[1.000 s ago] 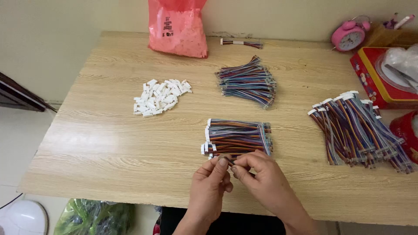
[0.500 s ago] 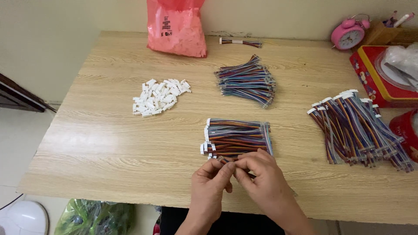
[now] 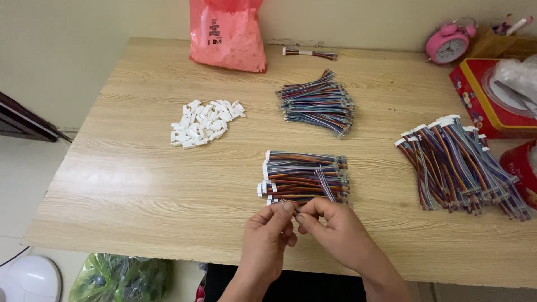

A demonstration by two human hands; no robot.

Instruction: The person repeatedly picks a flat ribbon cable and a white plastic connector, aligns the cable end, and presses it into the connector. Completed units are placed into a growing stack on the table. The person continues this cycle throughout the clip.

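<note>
Both of my hands meet at the near edge of the wooden table [image 3: 140, 184]. My left hand [image 3: 268, 237] pinches a small white connector at its fingertips. My right hand [image 3: 330, 229] grips a thin multicoloured wire strip [image 3: 324, 186] that runs up over the stack of wire bundles [image 3: 305, 176] just beyond my fingers. Fingertips of both hands touch each other at the connector. A pile of loose white connectors [image 3: 204, 123] lies to the left, further back.
A second wire bundle [image 3: 319, 102] lies mid-table, and a large fanned heap of wires with white ends [image 3: 458, 162] sits at the right. A pink plastic bag [image 3: 226, 33], pink alarm clock [image 3: 447, 45] and red tin [image 3: 486, 100] line the back and right.
My hands stay at the same spot; the fingers shifted slightly around the connector and wire strip. The piles on the table have not moved.
</note>
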